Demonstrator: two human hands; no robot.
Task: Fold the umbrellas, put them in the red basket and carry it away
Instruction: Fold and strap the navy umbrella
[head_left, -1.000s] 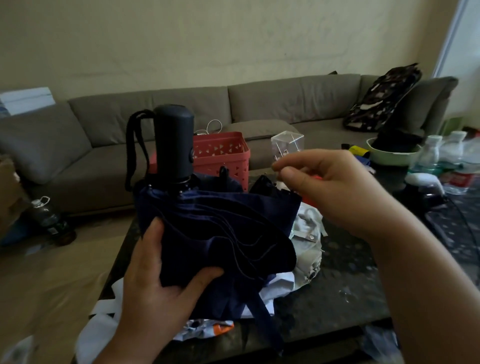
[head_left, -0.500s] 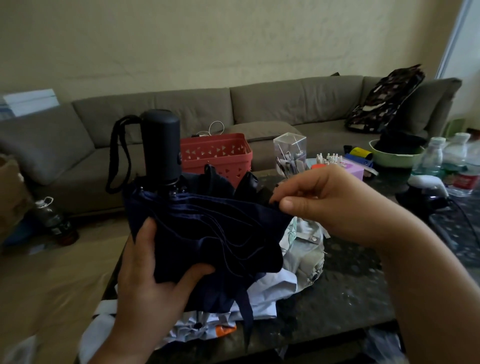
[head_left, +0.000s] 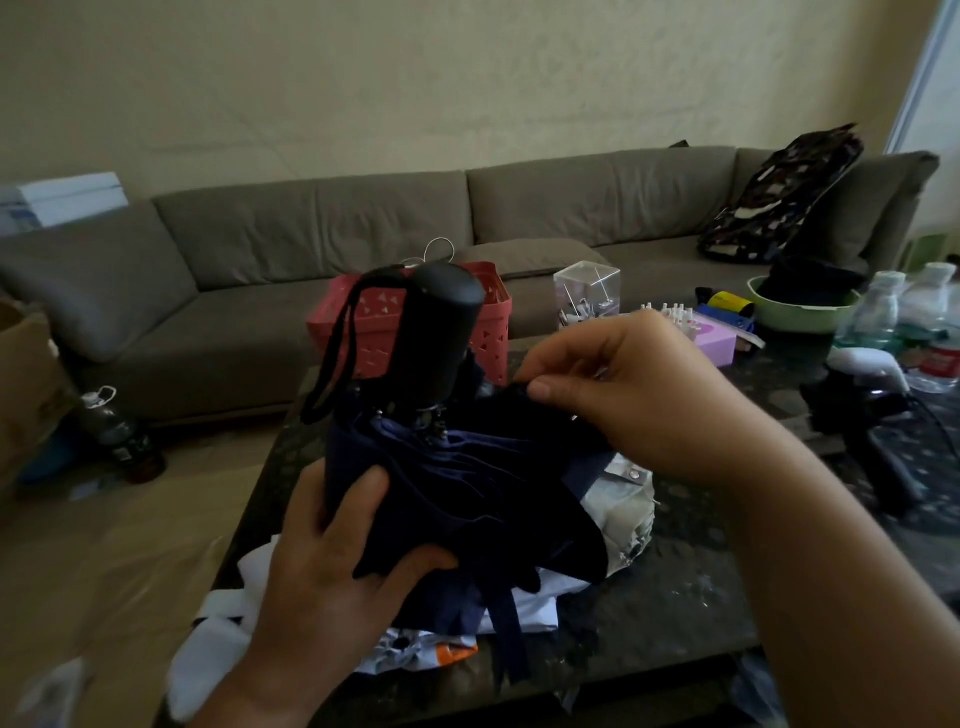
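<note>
I hold a collapsed navy umbrella (head_left: 467, 499) over the dark table, its black handle (head_left: 441, 338) tilted up and away from me, wrist loop hanging on the left. My left hand (head_left: 332, 571) grips the bunched canopy from the left and below. My right hand (head_left: 639, 389) pinches a fold of the navy cloth at the canopy's upper right edge. The closing strap (head_left: 506, 623) dangles below. A light-coloured umbrella (head_left: 618, 509) lies on the table under it, partly hidden. The red basket (head_left: 491, 322) stands behind the handle at the table's far edge.
White and printed cloth (head_left: 524, 608) lies beneath the navy umbrella. A clear box (head_left: 587, 291), a pink box (head_left: 714, 340), a green bowl (head_left: 800, 312) and water bottles (head_left: 893, 312) crowd the right side. A grey sofa (head_left: 311, 244) runs behind; a dark bottle (head_left: 114, 431) stands on the floor at left.
The umbrella handle has tilted to the right and lower, now covering part of the red basket. My right hand dropped onto the canopy edge and pinched the cloth.
</note>
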